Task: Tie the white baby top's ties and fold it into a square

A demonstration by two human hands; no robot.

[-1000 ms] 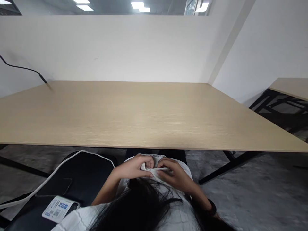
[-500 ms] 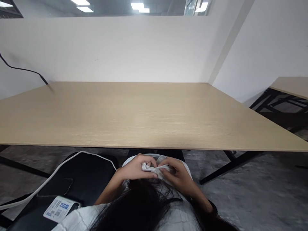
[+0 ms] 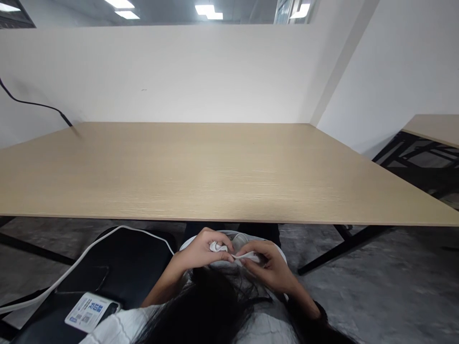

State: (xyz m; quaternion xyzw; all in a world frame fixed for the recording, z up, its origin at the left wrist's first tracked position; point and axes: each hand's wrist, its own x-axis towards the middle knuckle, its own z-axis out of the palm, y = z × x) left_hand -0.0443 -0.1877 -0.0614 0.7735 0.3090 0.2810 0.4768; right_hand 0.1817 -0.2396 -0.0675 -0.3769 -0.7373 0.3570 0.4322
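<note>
L hand [image 3: 202,249] & R hand [image 3: 267,266] curled in pinch grips, nearly touching; L forearm [image 3: 163,282] & R forearm [image 3: 299,296] angled in.

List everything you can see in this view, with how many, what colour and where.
Wood-grain tabletop: one, pale tan, across the middle of the view.
Second tabletop: one, pale tan, far right, on a black frame.
Power cable: one, black, upper left by the wall.
Ceiling lights: several, white, overhead.
Concrete floor: grey, below the table.
Padded seat-like surface: one, black, lower left, white cord along its edge.
Printed card: one, white and blue, on that surface.
Crumpled cloth: one, white, between the hands.
Left hand: one, gripping the cloth.
Right hand: one, pinching the cloth.
Long hair: dark, hanging at the bottom.
</note>
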